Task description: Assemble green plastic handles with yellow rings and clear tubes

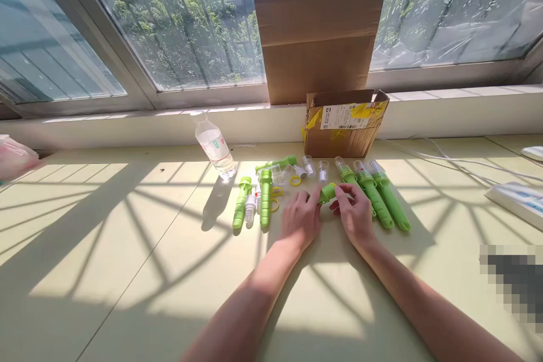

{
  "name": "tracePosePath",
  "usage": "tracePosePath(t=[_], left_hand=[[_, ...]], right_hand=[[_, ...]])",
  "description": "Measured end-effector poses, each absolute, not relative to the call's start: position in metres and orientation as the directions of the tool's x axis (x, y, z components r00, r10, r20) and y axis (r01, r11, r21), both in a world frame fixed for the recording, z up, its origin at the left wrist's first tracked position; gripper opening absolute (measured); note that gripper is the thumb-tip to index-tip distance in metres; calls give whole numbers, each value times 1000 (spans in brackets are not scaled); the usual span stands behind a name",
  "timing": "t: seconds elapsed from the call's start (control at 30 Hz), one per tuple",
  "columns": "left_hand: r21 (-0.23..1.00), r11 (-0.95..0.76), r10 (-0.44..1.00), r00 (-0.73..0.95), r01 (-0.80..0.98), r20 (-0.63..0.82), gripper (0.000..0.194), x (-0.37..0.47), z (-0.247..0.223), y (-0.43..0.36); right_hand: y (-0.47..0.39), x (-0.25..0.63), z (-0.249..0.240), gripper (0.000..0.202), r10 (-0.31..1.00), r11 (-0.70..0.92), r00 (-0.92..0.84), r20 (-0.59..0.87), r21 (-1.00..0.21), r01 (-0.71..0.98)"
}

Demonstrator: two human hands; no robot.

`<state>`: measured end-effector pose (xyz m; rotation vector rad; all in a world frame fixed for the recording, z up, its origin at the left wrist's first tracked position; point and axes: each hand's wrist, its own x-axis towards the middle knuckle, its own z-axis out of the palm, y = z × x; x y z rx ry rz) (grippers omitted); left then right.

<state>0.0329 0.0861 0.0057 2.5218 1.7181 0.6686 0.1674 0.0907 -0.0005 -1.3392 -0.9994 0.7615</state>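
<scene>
My left hand [300, 216] is closed around a green plastic tube with a threaded end [326, 193]; most of the tube is hidden by the hand. The fingers of my right hand [355, 210] pinch at that threaded end, where a bit of a yellow ring [333, 185] shows. Left of my hands lie a green tube [265, 198] and another green tube [241, 202], with a white and clear piece [250, 209] between them. A loose yellow ring [295, 181] lies beyond my left hand. Clear caps top several green tubes [392, 201] on the right.
A clear cap [323, 171] stands near an open cardboard box [339, 130] at the back. A water bottle [215, 150] is at the back left. White cables [449, 158] and a white power strip [520, 201] lie to the right. A pinkish bag [17, 158] is far left.
</scene>
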Motion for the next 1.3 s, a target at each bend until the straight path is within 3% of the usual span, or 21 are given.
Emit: tracePosePath(t=[0.4, 0.57, 1.0, 1.3], left_hand=[[271, -402, 883, 293, 874, 367, 46, 35, 5, 88], [264, -404, 882, 297, 876, 367, 47, 34, 5, 89], [213, -409, 876, 316, 887, 365, 45, 33, 7, 88], [219, -395, 892, 314, 892, 326, 45, 33, 11, 90]], right_hand=[[91, 169, -6, 50, 925, 139, 305, 225, -950, 280], [89, 169, -3, 53, 942, 81, 301, 149, -971, 227], [92, 170, -4, 38, 937, 176, 297, 184, -983, 54], [93, 173, -4, 42, 946, 149, 287, 148, -989, 17]])
